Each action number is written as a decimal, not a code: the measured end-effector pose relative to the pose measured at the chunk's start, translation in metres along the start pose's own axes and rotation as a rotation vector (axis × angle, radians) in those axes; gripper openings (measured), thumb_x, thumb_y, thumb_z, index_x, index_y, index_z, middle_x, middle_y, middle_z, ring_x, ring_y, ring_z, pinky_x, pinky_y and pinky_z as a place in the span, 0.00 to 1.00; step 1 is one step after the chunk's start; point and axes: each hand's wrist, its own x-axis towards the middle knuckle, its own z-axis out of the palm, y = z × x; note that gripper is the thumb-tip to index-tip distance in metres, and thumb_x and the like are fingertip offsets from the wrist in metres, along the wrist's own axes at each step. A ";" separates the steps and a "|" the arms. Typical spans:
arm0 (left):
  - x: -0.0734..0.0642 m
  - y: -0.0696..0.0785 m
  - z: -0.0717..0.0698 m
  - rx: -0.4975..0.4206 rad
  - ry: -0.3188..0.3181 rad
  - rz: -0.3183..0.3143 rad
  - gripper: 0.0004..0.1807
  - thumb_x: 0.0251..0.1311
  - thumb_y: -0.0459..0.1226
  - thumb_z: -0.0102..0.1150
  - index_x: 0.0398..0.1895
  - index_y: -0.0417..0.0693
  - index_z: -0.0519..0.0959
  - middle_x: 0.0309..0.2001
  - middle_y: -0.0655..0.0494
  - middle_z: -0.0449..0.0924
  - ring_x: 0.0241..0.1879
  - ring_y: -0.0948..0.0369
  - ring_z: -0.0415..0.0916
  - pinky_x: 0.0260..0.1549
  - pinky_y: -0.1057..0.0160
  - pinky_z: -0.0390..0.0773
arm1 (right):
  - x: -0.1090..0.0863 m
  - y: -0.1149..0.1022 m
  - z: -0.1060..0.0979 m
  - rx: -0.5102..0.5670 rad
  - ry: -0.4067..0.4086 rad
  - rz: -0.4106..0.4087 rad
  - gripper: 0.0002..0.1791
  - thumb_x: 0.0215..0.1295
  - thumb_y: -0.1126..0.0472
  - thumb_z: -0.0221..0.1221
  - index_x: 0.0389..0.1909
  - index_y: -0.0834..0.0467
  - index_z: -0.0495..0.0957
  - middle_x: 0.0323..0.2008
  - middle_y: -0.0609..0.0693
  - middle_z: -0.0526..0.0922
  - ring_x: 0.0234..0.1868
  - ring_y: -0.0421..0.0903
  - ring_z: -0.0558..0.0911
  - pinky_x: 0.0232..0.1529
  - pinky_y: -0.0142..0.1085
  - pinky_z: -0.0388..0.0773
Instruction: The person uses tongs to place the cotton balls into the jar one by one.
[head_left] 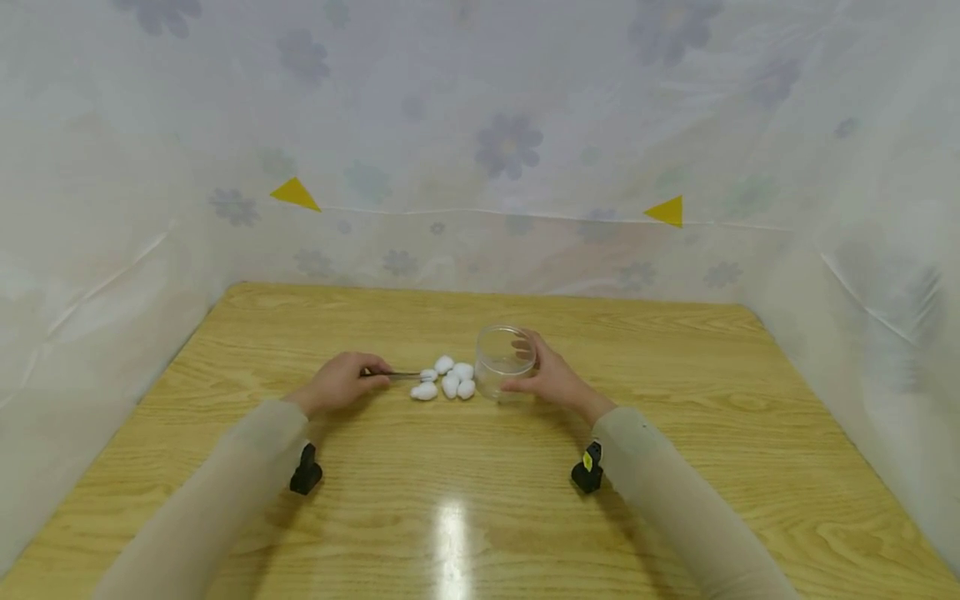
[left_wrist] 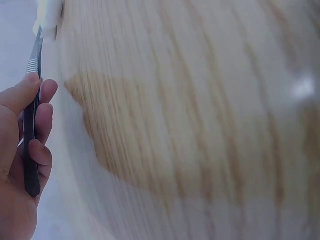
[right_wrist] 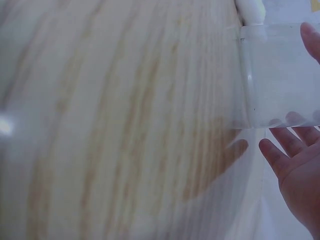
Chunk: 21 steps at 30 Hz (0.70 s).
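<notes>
My left hand [head_left: 343, 382] holds metal tweezers [left_wrist: 32, 165] between thumb and curled fingers, the dark handle lying along the palm. The tweezer tips point right and meet a white cotton ball [head_left: 428, 376] at the left side of a small cluster. Several more cotton balls [head_left: 463, 372] lie close together there on the table. Just right of them a clear round jar [head_left: 491, 385] stands upright, its top uncovered. My right hand [head_left: 553, 379] grips the jar from its right side, thumb in front and fingers behind. In the right wrist view the fingertips [right_wrist: 272, 150] are right at the jar's wall.
The wooden table [head_left: 450, 467] extends around both arms. Behind it and at the sides hang pale flowered curtains [head_left: 420, 150], with two yellow triangles [head_left: 667, 212] on the back one. A small black device [head_left: 306, 471] sits at each wrist.
</notes>
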 end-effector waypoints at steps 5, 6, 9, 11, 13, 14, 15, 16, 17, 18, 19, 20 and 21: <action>0.000 -0.002 0.000 -0.041 0.004 -0.004 0.12 0.64 0.38 0.55 0.47 0.43 0.81 0.40 0.50 0.82 0.41 0.54 0.78 0.41 0.52 0.76 | -0.001 -0.001 0.000 -0.007 0.004 -0.005 0.50 0.52 0.57 0.69 0.71 0.54 0.49 0.69 0.62 0.59 0.68 0.59 0.61 0.64 0.54 0.61; -0.001 -0.002 -0.001 -0.055 0.007 -0.011 0.12 0.64 0.39 0.55 0.46 0.43 0.81 0.40 0.50 0.82 0.40 0.55 0.78 0.41 0.52 0.76 | -0.001 -0.002 0.000 -0.008 0.005 -0.003 0.50 0.52 0.57 0.69 0.71 0.53 0.49 0.68 0.62 0.59 0.68 0.59 0.62 0.64 0.54 0.61; -0.002 0.000 -0.004 -0.090 0.006 -0.032 0.12 0.64 0.39 0.55 0.46 0.44 0.81 0.39 0.51 0.82 0.38 0.57 0.77 0.39 0.54 0.75 | -0.002 -0.003 -0.001 -0.011 0.006 -0.005 0.51 0.52 0.57 0.69 0.71 0.54 0.48 0.68 0.62 0.59 0.68 0.60 0.62 0.64 0.54 0.62; -0.002 0.002 -0.007 -0.102 0.008 -0.050 0.12 0.64 0.39 0.55 0.46 0.45 0.81 0.38 0.51 0.81 0.36 0.58 0.76 0.37 0.56 0.75 | -0.002 -0.003 -0.001 -0.014 0.005 -0.010 0.51 0.52 0.57 0.69 0.71 0.55 0.48 0.68 0.63 0.59 0.68 0.60 0.62 0.64 0.54 0.62; -0.002 0.004 -0.009 -0.107 0.006 -0.060 0.12 0.64 0.39 0.55 0.46 0.45 0.81 0.38 0.51 0.81 0.35 0.60 0.75 0.35 0.59 0.74 | -0.002 -0.003 -0.001 -0.008 0.005 -0.009 0.51 0.52 0.57 0.69 0.71 0.55 0.48 0.68 0.63 0.59 0.68 0.60 0.62 0.64 0.54 0.62; -0.002 0.005 -0.010 -0.119 0.002 -0.065 0.12 0.64 0.39 0.55 0.46 0.44 0.81 0.38 0.51 0.81 0.34 0.60 0.75 0.33 0.60 0.74 | -0.002 -0.003 -0.001 -0.009 0.003 -0.012 0.50 0.52 0.57 0.69 0.71 0.55 0.48 0.68 0.63 0.59 0.68 0.60 0.62 0.64 0.54 0.61; -0.002 0.007 -0.011 -0.125 -0.001 -0.067 0.12 0.65 0.39 0.54 0.47 0.44 0.80 0.38 0.50 0.81 0.32 0.60 0.74 0.31 0.61 0.73 | -0.002 -0.003 -0.001 -0.009 0.002 -0.014 0.50 0.52 0.57 0.69 0.71 0.56 0.48 0.68 0.63 0.59 0.68 0.60 0.62 0.64 0.55 0.61; -0.002 0.008 -0.012 -0.131 -0.002 -0.069 0.12 0.65 0.38 0.54 0.47 0.43 0.80 0.38 0.50 0.81 0.31 0.60 0.73 0.30 0.61 0.72 | -0.002 -0.003 -0.001 -0.007 0.002 -0.012 0.50 0.52 0.58 0.69 0.71 0.55 0.48 0.68 0.63 0.59 0.68 0.60 0.62 0.64 0.55 0.61; -0.002 0.009 -0.013 -0.138 -0.005 -0.070 0.12 0.65 0.38 0.54 0.47 0.43 0.80 0.38 0.49 0.80 0.30 0.60 0.72 0.29 0.62 0.71 | -0.002 -0.003 -0.001 -0.004 0.003 -0.009 0.50 0.52 0.58 0.69 0.71 0.55 0.48 0.68 0.63 0.59 0.68 0.60 0.62 0.64 0.55 0.61; -0.002 0.010 -0.014 -0.145 -0.008 -0.072 0.12 0.65 0.38 0.54 0.47 0.43 0.80 0.38 0.48 0.80 0.29 0.59 0.72 0.28 0.62 0.70 | -0.002 -0.003 -0.001 -0.002 0.003 -0.008 0.50 0.52 0.58 0.69 0.71 0.55 0.48 0.68 0.63 0.59 0.68 0.60 0.62 0.64 0.54 0.61; -0.002 0.011 -0.014 -0.152 -0.010 -0.073 0.12 0.65 0.38 0.54 0.47 0.42 0.80 0.38 0.48 0.80 0.28 0.59 0.71 0.27 0.62 0.70 | -0.002 -0.003 -0.001 -0.006 0.002 -0.011 0.50 0.52 0.58 0.69 0.71 0.55 0.48 0.68 0.63 0.59 0.68 0.60 0.62 0.64 0.54 0.61; -0.002 0.012 -0.015 -0.157 -0.011 -0.076 0.12 0.65 0.37 0.53 0.47 0.42 0.80 0.38 0.47 0.80 0.27 0.58 0.71 0.27 0.62 0.70 | -0.002 -0.003 -0.001 -0.005 0.002 -0.009 0.50 0.52 0.58 0.69 0.71 0.55 0.48 0.68 0.63 0.59 0.68 0.60 0.62 0.64 0.54 0.61; -0.001 0.013 -0.016 -0.158 -0.010 -0.078 0.12 0.65 0.37 0.54 0.47 0.42 0.80 0.38 0.47 0.80 0.28 0.58 0.71 0.28 0.62 0.70 | -0.002 -0.003 -0.001 -0.002 0.002 -0.006 0.50 0.52 0.58 0.69 0.71 0.55 0.48 0.68 0.63 0.59 0.68 0.60 0.62 0.64 0.54 0.62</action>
